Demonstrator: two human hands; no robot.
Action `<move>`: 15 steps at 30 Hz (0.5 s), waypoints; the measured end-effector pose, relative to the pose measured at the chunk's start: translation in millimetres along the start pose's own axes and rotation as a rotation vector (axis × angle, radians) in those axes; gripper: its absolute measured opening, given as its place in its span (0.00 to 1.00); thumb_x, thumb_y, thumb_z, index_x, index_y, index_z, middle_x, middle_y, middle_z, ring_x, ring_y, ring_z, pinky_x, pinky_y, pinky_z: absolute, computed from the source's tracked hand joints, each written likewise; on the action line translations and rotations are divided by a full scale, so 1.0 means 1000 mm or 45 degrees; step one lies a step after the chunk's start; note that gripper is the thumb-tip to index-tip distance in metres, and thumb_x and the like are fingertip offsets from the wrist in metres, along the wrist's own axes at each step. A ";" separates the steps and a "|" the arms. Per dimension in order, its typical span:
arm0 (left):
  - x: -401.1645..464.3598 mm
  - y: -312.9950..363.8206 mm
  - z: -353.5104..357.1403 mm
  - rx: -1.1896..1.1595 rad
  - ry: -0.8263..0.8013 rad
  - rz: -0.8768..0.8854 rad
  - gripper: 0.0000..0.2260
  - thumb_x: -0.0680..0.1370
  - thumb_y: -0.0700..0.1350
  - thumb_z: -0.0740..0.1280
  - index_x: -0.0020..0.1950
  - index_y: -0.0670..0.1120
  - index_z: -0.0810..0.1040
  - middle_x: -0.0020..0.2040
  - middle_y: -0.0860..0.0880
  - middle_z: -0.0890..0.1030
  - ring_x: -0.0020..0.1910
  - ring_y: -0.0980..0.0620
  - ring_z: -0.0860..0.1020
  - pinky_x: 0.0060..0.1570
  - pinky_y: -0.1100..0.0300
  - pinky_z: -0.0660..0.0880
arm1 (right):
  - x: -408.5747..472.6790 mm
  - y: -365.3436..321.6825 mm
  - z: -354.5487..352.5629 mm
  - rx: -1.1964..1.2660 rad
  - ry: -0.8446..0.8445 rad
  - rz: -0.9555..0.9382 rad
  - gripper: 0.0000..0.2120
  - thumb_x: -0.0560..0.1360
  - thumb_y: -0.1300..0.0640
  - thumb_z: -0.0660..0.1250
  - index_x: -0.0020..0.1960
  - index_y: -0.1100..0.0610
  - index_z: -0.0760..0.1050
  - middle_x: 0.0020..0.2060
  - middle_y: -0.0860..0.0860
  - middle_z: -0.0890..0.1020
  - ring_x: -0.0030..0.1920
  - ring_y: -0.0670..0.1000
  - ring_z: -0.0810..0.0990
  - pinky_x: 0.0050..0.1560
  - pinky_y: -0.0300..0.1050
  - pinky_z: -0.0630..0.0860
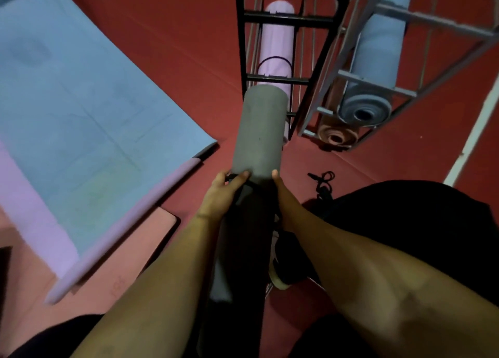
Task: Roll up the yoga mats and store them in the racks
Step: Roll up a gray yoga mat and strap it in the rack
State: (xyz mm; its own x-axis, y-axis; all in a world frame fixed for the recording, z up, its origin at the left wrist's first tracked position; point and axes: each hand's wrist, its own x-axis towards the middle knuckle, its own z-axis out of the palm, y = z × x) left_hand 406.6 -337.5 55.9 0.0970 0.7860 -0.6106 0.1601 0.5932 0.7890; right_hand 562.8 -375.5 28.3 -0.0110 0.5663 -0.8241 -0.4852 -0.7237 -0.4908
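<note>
A rolled grey yoga mat (259, 133) is held up in front of me, its far end pointing at the black rack (286, 17). My left hand (224, 193) grips its near part from the left, fingers curled over the roll. My right hand (280, 193) holds it from the right, mostly hidden behind the roll. A rolled lilac mat (275, 41) lies in the black rack. The grey rack (399, 87) to the right holds a rolled blue mat (370, 66) above a rolled pink mat (337, 136).
An unrolled blue mat (81, 87) lies on a lilac mat (32, 217) on the red floor at left, with a pink mat (108, 263) under them. A black strap (322, 180) lies on the floor at right. A shoe (280, 263) is below the roll.
</note>
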 end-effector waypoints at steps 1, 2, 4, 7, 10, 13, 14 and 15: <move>0.001 -0.001 0.000 -0.003 0.003 -0.008 0.14 0.76 0.53 0.72 0.59 0.49 0.77 0.55 0.49 0.84 0.51 0.56 0.82 0.53 0.59 0.78 | 0.003 0.000 -0.003 -0.020 0.005 0.029 0.52 0.57 0.23 0.72 0.72 0.53 0.70 0.63 0.57 0.80 0.61 0.59 0.80 0.64 0.60 0.74; 0.001 -0.002 0.000 -0.003 -0.004 -0.006 0.15 0.77 0.51 0.72 0.60 0.48 0.77 0.56 0.48 0.83 0.51 0.57 0.82 0.53 0.60 0.77 | 0.000 -0.002 -0.004 -0.052 0.023 0.064 0.52 0.55 0.22 0.72 0.70 0.52 0.72 0.62 0.57 0.80 0.61 0.58 0.80 0.63 0.60 0.75; -0.001 -0.003 0.001 -0.027 -0.024 0.006 0.12 0.79 0.46 0.70 0.61 0.45 0.78 0.54 0.47 0.83 0.46 0.60 0.82 0.49 0.66 0.76 | -0.005 -0.006 -0.005 -0.087 0.044 0.095 0.50 0.55 0.21 0.70 0.67 0.51 0.74 0.61 0.56 0.81 0.60 0.57 0.80 0.59 0.56 0.77; -0.006 -0.001 0.003 -0.030 -0.056 0.059 0.09 0.80 0.39 0.67 0.59 0.43 0.78 0.49 0.50 0.83 0.44 0.61 0.81 0.44 0.70 0.75 | -0.007 -0.006 -0.007 -0.101 0.019 0.106 0.50 0.55 0.20 0.69 0.67 0.51 0.74 0.60 0.55 0.81 0.60 0.57 0.80 0.57 0.56 0.77; -0.007 -0.001 0.001 -0.024 -0.096 0.117 0.08 0.79 0.39 0.68 0.57 0.45 0.80 0.51 0.48 0.83 0.50 0.56 0.81 0.50 0.65 0.75 | 0.012 0.002 -0.017 -0.175 0.075 0.092 0.53 0.55 0.20 0.70 0.70 0.51 0.72 0.62 0.57 0.80 0.62 0.59 0.79 0.63 0.62 0.74; -0.010 -0.002 0.002 -0.037 -0.102 0.159 0.10 0.78 0.39 0.69 0.59 0.44 0.80 0.54 0.47 0.83 0.53 0.53 0.80 0.53 0.61 0.75 | 0.019 0.005 -0.026 -0.137 0.051 0.030 0.49 0.60 0.22 0.70 0.72 0.51 0.71 0.64 0.58 0.79 0.62 0.60 0.79 0.64 0.62 0.74; -0.011 -0.003 0.003 -0.035 -0.099 0.185 0.11 0.77 0.40 0.70 0.59 0.44 0.80 0.54 0.47 0.83 0.54 0.53 0.80 0.54 0.61 0.75 | -0.002 -0.003 -0.016 -0.139 0.061 0.057 0.46 0.63 0.23 0.68 0.71 0.51 0.72 0.63 0.57 0.80 0.61 0.58 0.80 0.61 0.61 0.76; -0.013 -0.003 0.004 -0.022 -0.097 0.206 0.12 0.76 0.41 0.70 0.60 0.44 0.80 0.54 0.47 0.83 0.54 0.52 0.80 0.54 0.60 0.76 | -0.020 -0.010 -0.007 -0.178 0.070 0.061 0.40 0.67 0.24 0.64 0.68 0.52 0.74 0.59 0.55 0.82 0.58 0.55 0.82 0.56 0.57 0.79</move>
State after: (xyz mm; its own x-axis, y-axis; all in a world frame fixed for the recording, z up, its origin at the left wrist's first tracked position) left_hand 408.7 -350.1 60.9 0.1943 0.8561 -0.4788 0.1196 0.4638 0.8778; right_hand 574.3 -382.4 47.5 0.0187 0.5098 -0.8601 -0.3589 -0.7995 -0.4817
